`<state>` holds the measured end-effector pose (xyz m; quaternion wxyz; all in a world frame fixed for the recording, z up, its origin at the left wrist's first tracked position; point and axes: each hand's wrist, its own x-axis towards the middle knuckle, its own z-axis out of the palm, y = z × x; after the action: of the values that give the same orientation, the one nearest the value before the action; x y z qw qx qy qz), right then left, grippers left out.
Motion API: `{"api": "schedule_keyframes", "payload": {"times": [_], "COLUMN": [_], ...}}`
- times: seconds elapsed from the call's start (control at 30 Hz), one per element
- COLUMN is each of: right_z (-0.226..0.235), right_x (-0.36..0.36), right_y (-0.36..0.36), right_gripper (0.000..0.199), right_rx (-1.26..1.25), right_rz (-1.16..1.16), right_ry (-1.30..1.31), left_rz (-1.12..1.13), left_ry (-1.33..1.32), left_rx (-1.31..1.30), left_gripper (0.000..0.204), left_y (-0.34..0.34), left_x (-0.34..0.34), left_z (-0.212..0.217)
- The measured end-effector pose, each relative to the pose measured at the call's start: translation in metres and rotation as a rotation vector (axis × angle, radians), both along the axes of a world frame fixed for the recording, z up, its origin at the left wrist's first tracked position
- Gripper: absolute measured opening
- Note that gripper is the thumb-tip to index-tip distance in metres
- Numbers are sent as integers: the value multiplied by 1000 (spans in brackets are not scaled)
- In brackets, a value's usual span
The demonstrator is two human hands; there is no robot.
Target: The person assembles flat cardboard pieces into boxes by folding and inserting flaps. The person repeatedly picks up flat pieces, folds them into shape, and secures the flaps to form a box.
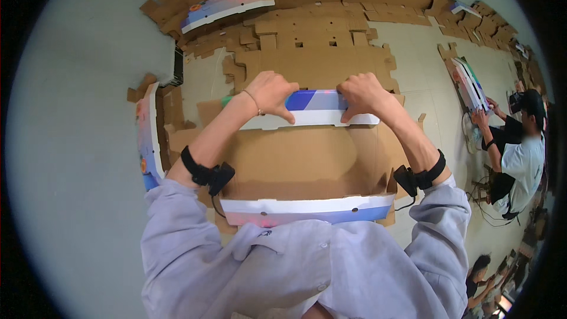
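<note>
A large open cardboard box (283,159) lies in front of me, brown inside. Its near wall (307,210) stands up close to my body, printed white, pink and blue outside. Along the far side runs a folded wall (319,117) with a white strip and a blue-purple print. My left hand (271,95) grips the left half of this wall, thumb on the near face and fingers curled over the top. Matching it, my right hand (363,95) grips the right half in the same way. The fingertips of both hands are hidden behind the wall.
Flattened brown cardboard (319,62) covers the floor beyond the box. A printed box piece (230,7) lies at the far left, and another printed box (152,133) stands against the left side. At right, a person (520,153) handles a printed box (471,85); cables lie near them.
</note>
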<state>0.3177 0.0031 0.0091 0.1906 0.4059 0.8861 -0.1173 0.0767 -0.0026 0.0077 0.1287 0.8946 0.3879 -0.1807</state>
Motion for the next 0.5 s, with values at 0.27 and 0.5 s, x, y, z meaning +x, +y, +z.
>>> {"api": "schedule_keyframes", "payload": {"times": [0.27, 0.5], "right_z": [-14, -24], "right_x": [12, 7], "right_y": [-28, -35], "right_gripper": [23, 27], "right_rx": [-191, -133], "right_rz": [52, 17], "right_ry": [310, 419], "left_rz": [36, 67], "left_ry": [-257, -176], "left_rx": [-138, -117], "left_gripper": [34, 38], "left_y": [-41, -39], "left_x": [-39, -37], "left_z": [-12, -31]}}
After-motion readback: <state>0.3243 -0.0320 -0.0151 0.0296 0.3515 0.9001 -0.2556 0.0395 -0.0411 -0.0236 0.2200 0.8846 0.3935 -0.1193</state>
